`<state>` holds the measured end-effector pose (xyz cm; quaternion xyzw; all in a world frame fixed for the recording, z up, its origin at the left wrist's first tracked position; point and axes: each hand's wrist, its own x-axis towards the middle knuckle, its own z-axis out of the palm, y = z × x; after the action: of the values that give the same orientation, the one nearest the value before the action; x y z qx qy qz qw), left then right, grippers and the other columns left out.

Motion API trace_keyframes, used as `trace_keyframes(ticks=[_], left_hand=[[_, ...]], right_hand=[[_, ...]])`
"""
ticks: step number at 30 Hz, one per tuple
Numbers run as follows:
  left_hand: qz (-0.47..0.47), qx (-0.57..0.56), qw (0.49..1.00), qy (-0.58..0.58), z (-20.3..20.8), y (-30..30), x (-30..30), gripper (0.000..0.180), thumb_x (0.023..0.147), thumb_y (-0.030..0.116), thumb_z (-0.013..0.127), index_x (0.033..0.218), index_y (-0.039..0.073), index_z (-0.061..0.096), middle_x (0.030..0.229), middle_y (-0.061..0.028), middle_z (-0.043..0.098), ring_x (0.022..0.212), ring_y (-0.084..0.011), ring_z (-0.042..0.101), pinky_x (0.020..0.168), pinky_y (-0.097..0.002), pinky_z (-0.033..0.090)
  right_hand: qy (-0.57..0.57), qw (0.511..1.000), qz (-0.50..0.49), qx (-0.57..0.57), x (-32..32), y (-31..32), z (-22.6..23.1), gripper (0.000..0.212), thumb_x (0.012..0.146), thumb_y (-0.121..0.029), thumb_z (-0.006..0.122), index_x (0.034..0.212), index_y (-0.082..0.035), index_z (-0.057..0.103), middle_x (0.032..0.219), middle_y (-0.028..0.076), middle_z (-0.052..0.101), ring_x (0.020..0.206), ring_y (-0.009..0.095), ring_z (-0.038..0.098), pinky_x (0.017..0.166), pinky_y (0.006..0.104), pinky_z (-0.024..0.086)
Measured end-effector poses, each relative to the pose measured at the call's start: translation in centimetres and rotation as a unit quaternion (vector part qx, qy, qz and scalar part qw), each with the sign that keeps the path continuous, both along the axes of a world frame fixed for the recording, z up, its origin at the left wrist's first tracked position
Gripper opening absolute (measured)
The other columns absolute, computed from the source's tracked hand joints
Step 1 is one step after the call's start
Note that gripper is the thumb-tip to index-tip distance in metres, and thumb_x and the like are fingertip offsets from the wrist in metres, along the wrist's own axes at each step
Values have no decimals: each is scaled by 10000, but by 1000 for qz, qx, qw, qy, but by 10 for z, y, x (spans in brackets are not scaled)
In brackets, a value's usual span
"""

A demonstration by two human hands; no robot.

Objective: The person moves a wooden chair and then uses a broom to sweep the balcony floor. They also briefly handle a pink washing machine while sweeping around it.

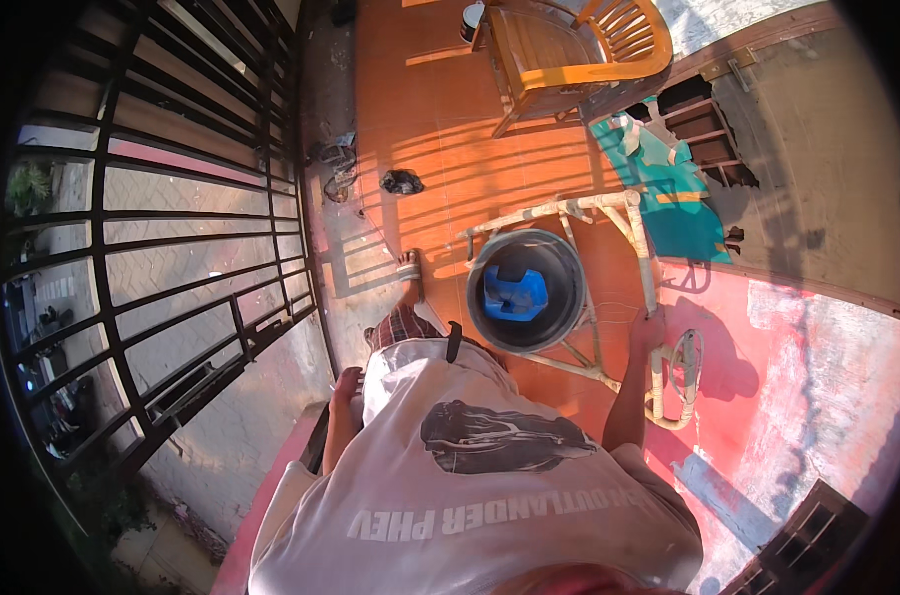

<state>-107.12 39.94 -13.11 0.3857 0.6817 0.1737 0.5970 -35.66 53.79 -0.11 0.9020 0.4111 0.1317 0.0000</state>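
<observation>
My right hand [651, 329] is closed round a pole of a pale rattan chair frame [608, 200], which has wrapped joints and a curved loop at its near right end. A black bucket [478, 315] sits among the frame's poles, in front of me. Inside the bucket lies a blue plastic piece [529, 295] with a notched side; its kind is unclear. My left hand [348, 383] is down beside my left hip, near the low ledge; its fingers are small and partly hidden, and I see nothing in it.
Black metal railing [103, 213] runs along the left. A wooden armchair [559, 79] stands at the far side of the orange tiled floor, with a white can [473, 20] beside it. A dark bundle [402, 181] lies on the tiles. Right stands a torn board [817, 149] with green sheeting [683, 213].
</observation>
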Motion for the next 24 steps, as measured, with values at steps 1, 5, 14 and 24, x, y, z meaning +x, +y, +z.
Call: trace_keyframes(ticks=[1, 5, 14, 24], left_hand=[[105, -71, 991, -46, -20, 55, -10, 338, 981, 338, 521, 1193, 102, 638, 1087, -73, 703, 820, -206, 697, 637, -343, 513], [315, 77, 941, -93, -92, 262, -40, 386, 1012, 361, 462, 1250, 79, 573, 1073, -72, 689, 834, -190, 689, 691, -321, 491], [-135, 194, 967, -101, -40, 605, 131, 329, 1018, 250, 524, 1272, 49, 583, 1064, -86, 679, 905, -188, 651, 836, -332, 504], [-273, -116, 950, 96, -91, 724, 84, 341, 988, 208, 473, 1279, 71, 585, 1140, -117, 695, 932, -220, 690, 812, -396, 531]], right_hand=[[-61, 998, -16, 31, -4, 9, -5, 368, 824, -301, 643, 1101, -64, 593, 884, 225, 657, 775, 441, 667, 662, 563, 504], [-5, 992, -125, 25, -2, 42, -13, 328, 834, -273, 598, 1088, -68, 563, 878, 199, 653, 741, 440, 659, 641, 571, 498], [16, 968, -249, -4, 24, 60, -33, 276, 834, -171, 620, 1090, -79, 572, 1031, 146, 623, 999, 367, 615, 862, 513, 463], [-55, 894, -428, -119, -7, 137, -8, 580, 874, -293, 653, 1414, -172, 479, 1276, 130, 538, 1206, 352, 530, 961, 505, 457]])
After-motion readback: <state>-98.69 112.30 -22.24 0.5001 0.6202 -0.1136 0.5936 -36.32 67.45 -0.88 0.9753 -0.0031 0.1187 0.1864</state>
